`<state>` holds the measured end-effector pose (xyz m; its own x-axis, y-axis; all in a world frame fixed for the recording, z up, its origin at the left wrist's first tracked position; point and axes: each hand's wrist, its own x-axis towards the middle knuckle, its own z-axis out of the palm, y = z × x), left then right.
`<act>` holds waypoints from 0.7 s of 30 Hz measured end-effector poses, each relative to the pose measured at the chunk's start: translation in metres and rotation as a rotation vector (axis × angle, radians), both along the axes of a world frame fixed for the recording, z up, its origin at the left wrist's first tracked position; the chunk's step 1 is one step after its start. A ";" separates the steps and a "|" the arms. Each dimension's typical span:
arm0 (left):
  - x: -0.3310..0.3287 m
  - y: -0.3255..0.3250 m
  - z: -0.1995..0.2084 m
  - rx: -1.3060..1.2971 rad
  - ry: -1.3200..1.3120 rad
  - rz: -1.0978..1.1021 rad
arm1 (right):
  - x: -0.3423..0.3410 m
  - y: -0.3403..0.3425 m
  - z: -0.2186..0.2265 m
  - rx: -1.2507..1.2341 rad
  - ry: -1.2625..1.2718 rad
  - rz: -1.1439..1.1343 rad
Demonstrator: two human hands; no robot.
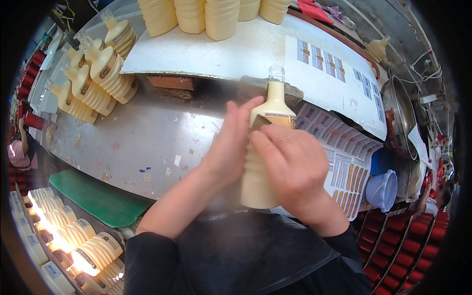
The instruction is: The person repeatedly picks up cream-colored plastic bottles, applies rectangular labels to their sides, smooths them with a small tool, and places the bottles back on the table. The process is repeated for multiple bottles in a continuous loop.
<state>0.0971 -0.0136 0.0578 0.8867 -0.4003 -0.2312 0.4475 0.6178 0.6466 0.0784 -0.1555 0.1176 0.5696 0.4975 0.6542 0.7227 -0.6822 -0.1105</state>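
A cream plastic bottle (260, 177) with ribbed sides and a clear threaded neck stands in front of me, with a patterned orange label (282, 120) on its shoulder. My left hand (231, 137) lies along the bottle's left side, fingers stretched upward and apart. Pinched in my right hand (290, 162) is a small dark flat piece (260, 123), pressed against the bottle beside the label. My right fingers hide much of the bottle's front.
Printed label sheets (349, 167) lie at the right, near a pale blue bucket (382, 191). More cream bottles (105, 73) stand at the far left and on the white board (211, 54). Lower left, a green mat (101, 196) borders racks of bottles (93, 246).
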 end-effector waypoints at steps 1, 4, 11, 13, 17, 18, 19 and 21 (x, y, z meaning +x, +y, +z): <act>0.000 0.000 0.000 -0.010 0.009 0.000 | 0.000 0.000 0.001 0.000 0.058 0.033; 0.000 0.000 -0.001 0.018 0.020 0.019 | 0.003 -0.005 0.003 0.074 0.178 -0.066; 0.015 -0.004 -0.013 0.524 -0.212 0.041 | 0.018 -0.033 -0.014 0.408 0.365 -0.373; 0.017 -0.004 -0.017 0.492 -0.196 0.059 | 0.018 -0.039 -0.024 0.476 0.463 -0.308; 0.019 -0.002 -0.023 0.439 -0.182 0.093 | 0.021 -0.053 -0.031 0.573 0.586 -0.457; 0.020 -0.001 -0.023 0.412 -0.192 0.100 | 0.024 -0.056 -0.030 0.561 0.542 -0.461; 0.020 -0.001 -0.024 0.407 -0.179 0.097 | 0.026 -0.057 -0.027 0.620 0.551 -0.410; 0.022 -0.002 -0.023 0.432 -0.199 0.129 | 0.029 -0.057 -0.017 0.762 0.675 -0.463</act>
<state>0.1193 -0.0151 0.0348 0.9666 -0.1892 -0.1727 0.2265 0.3165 0.9212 0.1073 -0.2130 0.1003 0.9496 -0.2536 0.1844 0.0505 -0.4567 -0.8882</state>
